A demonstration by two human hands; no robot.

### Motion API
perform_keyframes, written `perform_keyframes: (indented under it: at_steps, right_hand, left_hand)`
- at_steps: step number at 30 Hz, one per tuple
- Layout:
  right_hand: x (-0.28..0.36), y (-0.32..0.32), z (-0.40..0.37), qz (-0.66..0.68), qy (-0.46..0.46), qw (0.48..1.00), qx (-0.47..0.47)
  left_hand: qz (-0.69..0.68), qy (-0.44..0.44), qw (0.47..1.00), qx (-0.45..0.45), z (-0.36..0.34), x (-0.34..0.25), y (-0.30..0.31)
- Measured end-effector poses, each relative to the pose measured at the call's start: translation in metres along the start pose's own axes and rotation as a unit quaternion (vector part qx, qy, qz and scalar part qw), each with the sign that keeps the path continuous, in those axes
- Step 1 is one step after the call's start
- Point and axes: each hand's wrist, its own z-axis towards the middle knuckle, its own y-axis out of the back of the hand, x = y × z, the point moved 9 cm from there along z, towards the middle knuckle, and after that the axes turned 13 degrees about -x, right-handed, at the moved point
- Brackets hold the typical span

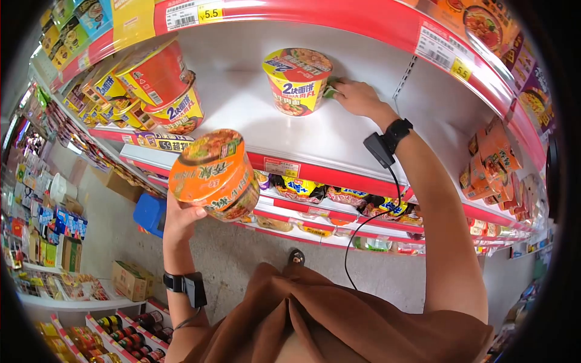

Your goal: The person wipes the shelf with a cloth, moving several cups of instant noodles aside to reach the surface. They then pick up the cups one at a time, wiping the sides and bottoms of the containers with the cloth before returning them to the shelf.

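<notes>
My left hand (181, 213) grips an orange instant noodle cup (215, 175), held tilted in front of the shelf edge. Up on the white shelf (242, 115) stands a red and yellow instant noodle cup (298, 81), upright. Just to its right, my right hand (358, 97) reaches onto the shelf with its fingers closed over a green cloth (330, 91), mostly hidden under them. Each wrist wears a black strap with a small device; a cable hangs from the right one.
Stacked noodle cups (160, 85) fill the shelf's left end, and orange cups (493, 160) its right. Bagged noodles (299, 187) lie on the shelf below. A blue bin (150, 213) and a cardboard box (133, 280) stand on the floor at left.
</notes>
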Motion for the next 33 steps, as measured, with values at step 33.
perform_keyframes:
  at_steps: [33]
  right_hand:
    - [0.243,-0.058,0.102,0.024,-0.025,0.997,0.074]
  left_hand:
    - [-0.028,0.133,0.944,0.302,0.116,-0.012,0.05]
